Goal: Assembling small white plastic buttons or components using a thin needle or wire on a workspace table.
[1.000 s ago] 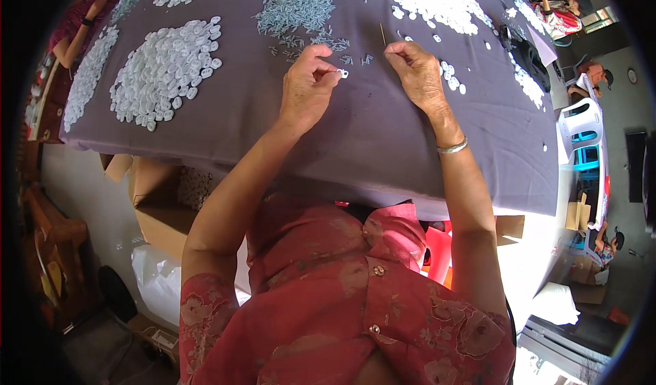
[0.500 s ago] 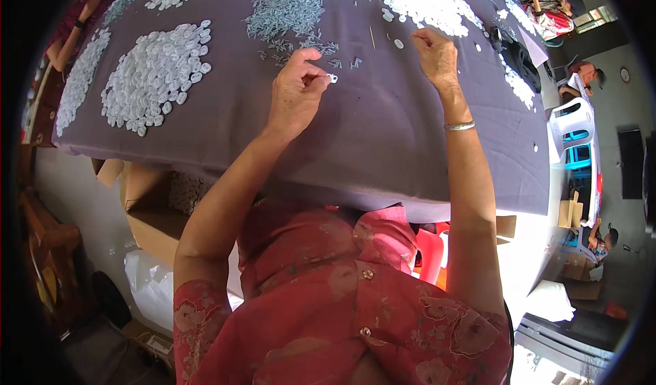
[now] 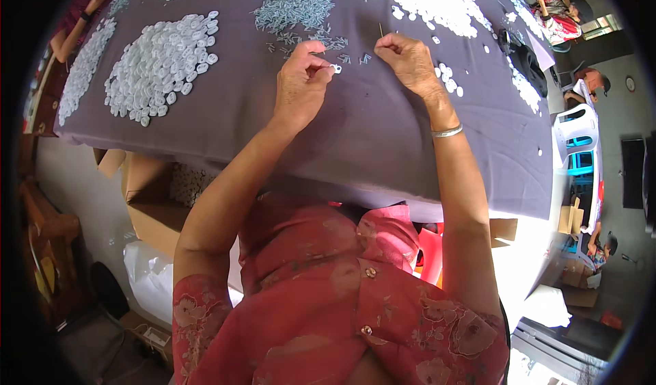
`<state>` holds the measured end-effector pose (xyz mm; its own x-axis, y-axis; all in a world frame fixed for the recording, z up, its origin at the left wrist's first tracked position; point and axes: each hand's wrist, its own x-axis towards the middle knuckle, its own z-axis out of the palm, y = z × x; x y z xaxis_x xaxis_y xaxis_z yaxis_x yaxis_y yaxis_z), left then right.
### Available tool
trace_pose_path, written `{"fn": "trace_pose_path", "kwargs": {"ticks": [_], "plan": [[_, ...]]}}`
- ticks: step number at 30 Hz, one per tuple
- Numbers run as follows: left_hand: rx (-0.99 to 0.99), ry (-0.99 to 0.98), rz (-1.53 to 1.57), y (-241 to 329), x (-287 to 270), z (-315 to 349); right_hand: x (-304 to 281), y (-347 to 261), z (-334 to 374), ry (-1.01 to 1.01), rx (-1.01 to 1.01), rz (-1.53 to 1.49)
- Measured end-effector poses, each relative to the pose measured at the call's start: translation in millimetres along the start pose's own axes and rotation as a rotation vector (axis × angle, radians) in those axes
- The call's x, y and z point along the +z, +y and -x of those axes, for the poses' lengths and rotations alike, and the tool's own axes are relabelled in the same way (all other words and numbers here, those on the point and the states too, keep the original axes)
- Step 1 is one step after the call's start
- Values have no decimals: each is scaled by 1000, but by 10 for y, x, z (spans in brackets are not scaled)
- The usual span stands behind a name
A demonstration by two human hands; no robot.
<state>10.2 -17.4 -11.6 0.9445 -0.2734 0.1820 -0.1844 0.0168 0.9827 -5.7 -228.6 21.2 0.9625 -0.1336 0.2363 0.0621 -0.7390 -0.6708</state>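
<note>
Between my left thumb and forefinger is a small white plastic piece with a hole (image 3: 336,68). My left hand (image 3: 301,87) pinches it just above the dark cloth, its other fingers curled. My right hand (image 3: 412,65) has its thumb and forefinger closed at the near end of a thin wooden stick (image 3: 381,29), which points away from me. Whether the stick is lifted off the cloth I cannot tell. Beyond my left hand spreads a pile of short grey-blue rods (image 3: 295,5), with a few strays (image 3: 355,59) between my hands.
White plastic pieces form a heap (image 3: 160,67) at left and another (image 3: 434,3) at far right. Several more white pieces (image 3: 448,78) lie beside my right wrist. A black item (image 3: 525,60) rests near the table's right edge. An open cardboard box (image 3: 154,210) stands below the table.
My right hand has moved left to the wooden stick, uncovering several white pieces by its wrist. My left hand still pinches the white plastic piece in nearly the same place.
</note>
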Motion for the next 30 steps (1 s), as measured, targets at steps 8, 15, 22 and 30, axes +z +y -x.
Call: {"fn": "trace_pose_path", "kwargs": {"ticks": [8,15,22,30], "plan": [[29,-22,-17,-9,0,0,72,49,-39,0,-203,121],[43,-32,-50,-24,-5,2,35,-85,-91,-69,-196,218],[19,-15,-15,-29,4,7,17,-52,-94,-122,-113,151],[27,-10,-16,-29,3,-1,23,-152,-116,-134,-113,242]]}}
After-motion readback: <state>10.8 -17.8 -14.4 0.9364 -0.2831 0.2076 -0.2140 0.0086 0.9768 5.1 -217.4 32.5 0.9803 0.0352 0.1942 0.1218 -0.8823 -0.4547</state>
